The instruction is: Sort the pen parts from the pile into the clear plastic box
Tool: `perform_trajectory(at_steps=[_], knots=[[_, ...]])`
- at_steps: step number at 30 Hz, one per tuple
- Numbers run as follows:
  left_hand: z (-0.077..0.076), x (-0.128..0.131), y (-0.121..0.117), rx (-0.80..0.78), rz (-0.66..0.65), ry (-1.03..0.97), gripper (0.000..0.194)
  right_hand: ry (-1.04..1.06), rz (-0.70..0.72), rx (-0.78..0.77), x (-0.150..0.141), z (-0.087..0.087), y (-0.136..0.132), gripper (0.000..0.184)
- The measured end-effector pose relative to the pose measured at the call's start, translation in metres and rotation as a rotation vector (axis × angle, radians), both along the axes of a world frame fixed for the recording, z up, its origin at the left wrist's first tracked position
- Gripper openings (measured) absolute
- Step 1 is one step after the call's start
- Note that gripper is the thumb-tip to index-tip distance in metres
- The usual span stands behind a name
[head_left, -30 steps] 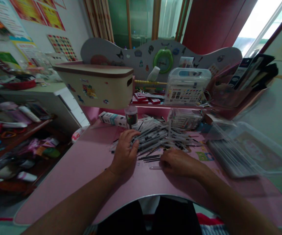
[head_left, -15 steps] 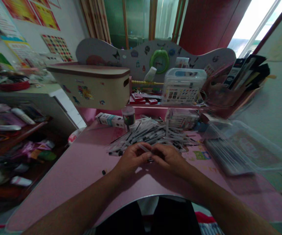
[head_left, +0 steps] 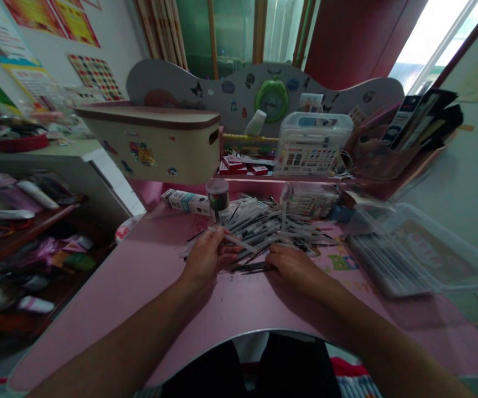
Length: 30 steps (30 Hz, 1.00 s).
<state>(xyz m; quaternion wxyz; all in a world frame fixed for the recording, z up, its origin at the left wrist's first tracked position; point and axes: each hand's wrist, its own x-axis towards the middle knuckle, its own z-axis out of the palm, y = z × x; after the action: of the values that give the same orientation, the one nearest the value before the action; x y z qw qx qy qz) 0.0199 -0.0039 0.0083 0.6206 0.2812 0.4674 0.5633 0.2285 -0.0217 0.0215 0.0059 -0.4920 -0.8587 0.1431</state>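
A heap of grey pens [head_left: 272,224] lies on the pink desk [head_left: 139,287]. My left hand [head_left: 206,258] is closed on one pen barrel [head_left: 233,241], which sticks out to the right over the heap's near edge. My right hand [head_left: 292,268] rests knuckles-up on the desk beside a small bunch of thin dark refills [head_left: 251,268], its fingers curled at their right end; what they pinch is hidden.
A clear plastic tray [head_left: 409,249] with rows of pens sits at the right. A small round jar [head_left: 217,196] and a long carton [head_left: 185,200] stand behind the heap. A wooden box [head_left: 151,141] and clear case [head_left: 311,143] sit on the back shelf.
My hands, together in front of me half a second ago, have parted. The left went back to the heap's edge with a pen; the right dropped to the dark refills.
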Motion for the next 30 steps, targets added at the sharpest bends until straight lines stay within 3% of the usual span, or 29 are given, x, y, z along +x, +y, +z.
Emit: perform_trajectory(at_steps=[5,10,13,16,19,22,25,30], knots=[[-0.002,0.001,-0.001,-0.008,-0.057,-0.007,0.014,-0.036,-0.017,-0.001,-0.004,0.003,-0.003,0.024],[-0.006,0.002,-0.001,0.004,-0.095,-0.04,0.022,0.113,-0.025,0.062,0.0,-0.003,0.001,0.017],[-0.005,0.0,0.0,0.001,-0.052,-0.048,0.017,0.291,0.019,0.056,0.007,-0.004,0.005,0.008],[-0.002,-0.001,0.003,-0.025,0.028,-0.073,0.009,0.524,0.024,-0.068,0.011,-0.004,0.007,0.011],[-0.001,-0.001,0.007,-0.055,0.104,-0.12,0.008,0.734,-0.034,-0.237,0.012,-0.004,0.007,0.009],[-0.002,-0.002,0.009,-0.074,0.134,-0.148,0.011,0.9,-0.118,-0.251,0.013,-0.006,0.008,0.006],[-0.003,-0.002,0.01,-0.066,0.139,-0.166,0.012,0.972,-0.177,-0.211,0.015,-0.008,0.012,0.006],[-0.002,-0.002,0.01,-0.064,0.148,-0.156,0.014,0.922,-0.201,-0.143,0.017,-0.009,0.014,0.005]])
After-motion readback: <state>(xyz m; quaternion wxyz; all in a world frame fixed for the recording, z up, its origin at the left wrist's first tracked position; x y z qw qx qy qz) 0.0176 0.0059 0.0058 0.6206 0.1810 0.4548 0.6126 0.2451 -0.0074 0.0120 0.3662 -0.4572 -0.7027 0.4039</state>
